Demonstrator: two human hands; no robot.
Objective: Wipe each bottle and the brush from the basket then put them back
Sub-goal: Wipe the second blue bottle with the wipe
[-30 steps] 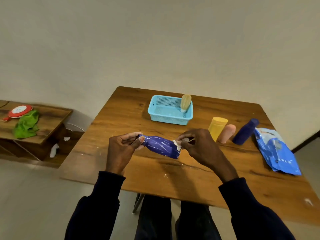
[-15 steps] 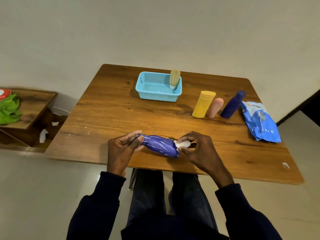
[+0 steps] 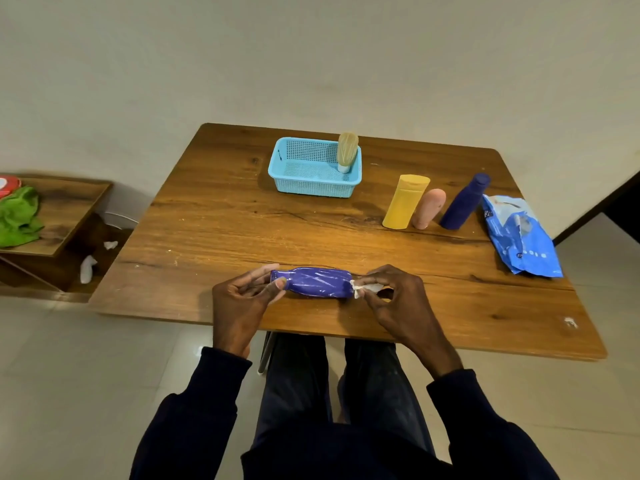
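Observation:
A glossy purple bottle (image 3: 316,282) lies sideways just above the table's near edge. My left hand (image 3: 242,299) pinches its cap end with thumb and fingers. At the bottle's base, my right hand (image 3: 391,296) pinches a small white wipe (image 3: 367,289). The light blue basket (image 3: 313,168) stands at the back of the table with the tan-bristled brush (image 3: 347,150) upright in its right corner. To its right stand a yellow bottle (image 3: 405,201), a pink bottle (image 3: 429,207) and a dark blue bottle (image 3: 465,201) in a row.
A blue wipes packet (image 3: 519,235) lies near the wooden table's (image 3: 225,220) right edge. A low wooden shelf (image 3: 65,209) at the left holds a green cloth (image 3: 19,216). White scraps lie on the floor beside it. My legs are under the table's front edge.
The view has tilted down and back. The purple bottle has levelled from a slant to lying horizontal, and both hands have kept their hold.

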